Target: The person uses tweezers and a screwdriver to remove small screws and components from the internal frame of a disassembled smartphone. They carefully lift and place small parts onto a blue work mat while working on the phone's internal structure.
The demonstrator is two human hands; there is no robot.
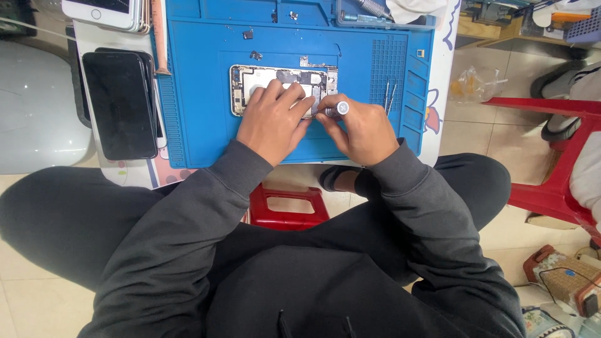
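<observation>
An opened phone body [263, 78] with bare inner parts lies in the middle of a blue work mat [200, 112]. My left hand [272, 119] rests flat on the phone's near half, fingers spread over it and pressing it down. My right hand [360, 128] grips a small grey screwdriver [336, 110] with a round cap, its tip pointing left at the phone's right end, just beside my left fingertips. Both sleeves are dark grey.
A black phone [119, 103] lies left of the mat, with a white phone [103, 12] above it. Tweezers [389, 97] and small loose parts [255, 55] lie on the mat. A red stool [285, 203] stands under the table; a red chair [551, 156] stands at the right.
</observation>
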